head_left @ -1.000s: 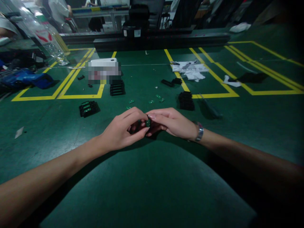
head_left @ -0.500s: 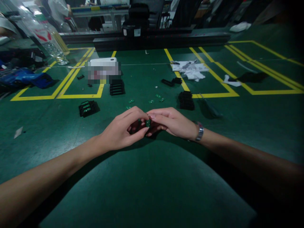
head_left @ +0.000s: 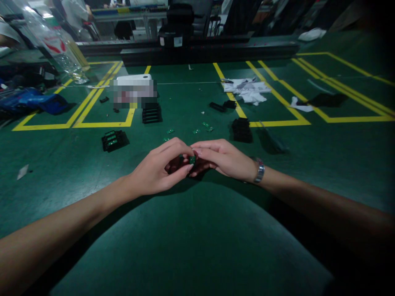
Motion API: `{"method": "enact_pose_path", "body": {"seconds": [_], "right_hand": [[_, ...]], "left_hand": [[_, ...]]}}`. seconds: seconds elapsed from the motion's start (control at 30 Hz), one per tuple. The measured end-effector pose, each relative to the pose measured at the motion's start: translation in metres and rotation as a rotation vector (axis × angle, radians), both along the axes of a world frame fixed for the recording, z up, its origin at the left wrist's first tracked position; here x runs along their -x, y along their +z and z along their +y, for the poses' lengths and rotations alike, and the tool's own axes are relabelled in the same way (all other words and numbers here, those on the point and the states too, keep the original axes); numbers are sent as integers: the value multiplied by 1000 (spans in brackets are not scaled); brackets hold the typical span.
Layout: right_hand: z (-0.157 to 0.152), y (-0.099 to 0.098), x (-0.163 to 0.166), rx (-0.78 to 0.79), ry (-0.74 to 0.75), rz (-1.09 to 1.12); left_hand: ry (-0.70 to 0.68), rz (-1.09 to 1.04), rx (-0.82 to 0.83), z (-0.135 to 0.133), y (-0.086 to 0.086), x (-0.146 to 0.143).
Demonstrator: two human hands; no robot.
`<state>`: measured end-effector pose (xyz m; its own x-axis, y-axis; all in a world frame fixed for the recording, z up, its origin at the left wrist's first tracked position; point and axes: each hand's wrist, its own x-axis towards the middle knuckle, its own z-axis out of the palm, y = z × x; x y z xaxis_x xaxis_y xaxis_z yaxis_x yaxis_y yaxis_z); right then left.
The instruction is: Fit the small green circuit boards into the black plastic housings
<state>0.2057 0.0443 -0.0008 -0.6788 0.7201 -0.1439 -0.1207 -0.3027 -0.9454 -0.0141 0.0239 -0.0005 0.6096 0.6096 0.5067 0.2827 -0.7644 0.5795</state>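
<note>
Just above the green mat, my left hand (head_left: 162, 166) and my right hand (head_left: 224, 158) meet at the fingertips. Pinched between them is a small green circuit board (head_left: 192, 160), partly covered by the fingers; whether a black part is behind it, I cannot tell. Both hands are closed, and my right wrist wears a metal band. Beyond the fingertips lie several loose green circuit boards (head_left: 196, 131). To the left, a group of black plastic holders (head_left: 113, 141) has green boards in it. A stack of black plastic parts (head_left: 241, 130) stands to the right.
More black holders (head_left: 151, 113) sit near a white box (head_left: 134, 80), partly blurred out. Crumpled white paper (head_left: 247, 88) lies behind. Clear bottles (head_left: 63, 53) and a blue item (head_left: 46, 100) are at left. A black rail (head_left: 210, 53) crosses the back; people stand beyond.
The green circuit board has tilted very slightly between my fingertips. Both hands stay in nearly the same place, and the things on the mat have not moved.
</note>
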Motion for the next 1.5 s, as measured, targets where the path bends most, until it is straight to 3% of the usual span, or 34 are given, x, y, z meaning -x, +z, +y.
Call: {"method": "enact_pose_path", "body": {"seconds": [0.67,1.5], "right_hand": [[0,0,1,-19,-13,-19],[-2,5,2,10,-13,-17]], "left_hand": [[50,2,57,0,1,-1],[16,-22,132,0,-2,2]]}}
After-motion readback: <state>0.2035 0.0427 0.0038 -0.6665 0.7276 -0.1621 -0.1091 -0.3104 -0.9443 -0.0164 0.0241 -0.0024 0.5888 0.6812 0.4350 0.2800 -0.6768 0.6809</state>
